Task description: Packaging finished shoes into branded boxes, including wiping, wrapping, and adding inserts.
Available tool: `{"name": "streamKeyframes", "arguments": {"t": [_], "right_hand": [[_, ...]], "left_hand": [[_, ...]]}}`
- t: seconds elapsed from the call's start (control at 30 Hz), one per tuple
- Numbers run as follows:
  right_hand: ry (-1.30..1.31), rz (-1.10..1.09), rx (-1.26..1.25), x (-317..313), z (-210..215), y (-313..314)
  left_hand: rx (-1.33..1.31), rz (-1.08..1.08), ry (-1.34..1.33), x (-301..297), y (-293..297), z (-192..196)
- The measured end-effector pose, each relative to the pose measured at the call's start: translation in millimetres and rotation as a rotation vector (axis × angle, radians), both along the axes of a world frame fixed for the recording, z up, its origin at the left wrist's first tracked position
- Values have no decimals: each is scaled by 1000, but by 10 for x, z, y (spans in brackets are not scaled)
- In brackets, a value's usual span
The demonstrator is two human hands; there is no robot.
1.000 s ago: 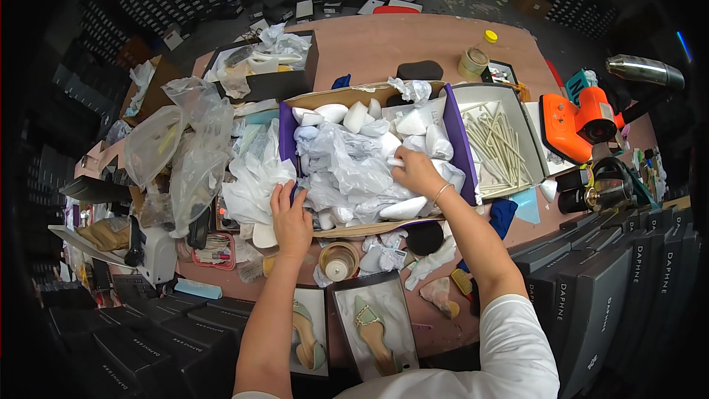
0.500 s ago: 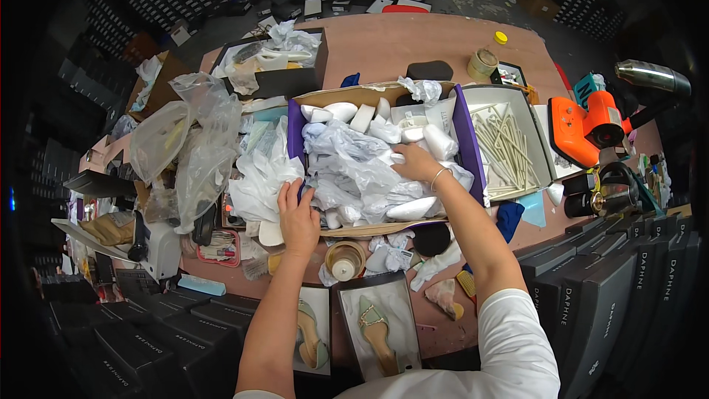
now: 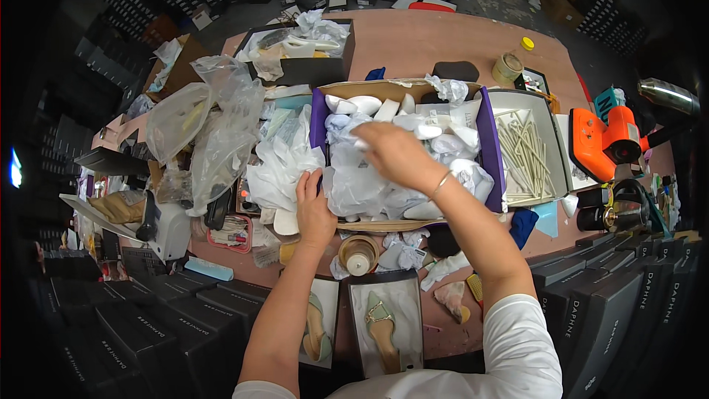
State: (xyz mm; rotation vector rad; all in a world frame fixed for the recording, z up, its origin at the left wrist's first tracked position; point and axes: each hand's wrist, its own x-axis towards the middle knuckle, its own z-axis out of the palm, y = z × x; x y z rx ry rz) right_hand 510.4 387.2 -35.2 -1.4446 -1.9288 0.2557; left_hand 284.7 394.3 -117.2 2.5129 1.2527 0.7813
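Note:
A wide box with purple end walls [image 3: 490,149] lies in front of me, filled with crumpled white paper and plastic [image 3: 353,186] and several white shoe-stuffing forms [image 3: 464,136]. At its near left corner my left hand [image 3: 316,212] grips the purple wall, with fingertips at the rim beside a heap of white tissue paper [image 3: 284,174]. Inside the box, my right hand [image 3: 399,154] reaches across with its fingers pointing left, closed on the crumpled white paper. Its fingertips are slightly blurred. A pale bangle [image 3: 442,183] circles that wrist.
Close to me, green pointed flat shoes [image 3: 379,318] lie in open boxes. A tray of pale sticks [image 3: 523,151] adjoins the box on the right, with an orange tool [image 3: 594,140] beyond. Clear plastic bags [image 3: 221,140] heap up leftward. Stacked dark shoeboxes [image 3: 602,310] flank me.
My right hand has moved left within the box, and the crumpled paper has shifted left, baring more white forms on the right. My left hand stays at the corner. The whole view has shifted slightly.

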Motion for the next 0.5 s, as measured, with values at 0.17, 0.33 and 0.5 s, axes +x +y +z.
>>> {"name": "streamKeyframes", "arguments": {"t": [0.17,0.33,0.5], "right_hand": [[-382,32,-250,-370,-682,-91],[-464,-114,-520,-38,-832,-61],[-376,-403,-525,276,-911,-76]], "left_hand": [[-32,-27,4,12,12,10],[-25,-15,-1,-33,18,-35],[-26,-19,26,-36,16,24]]}}
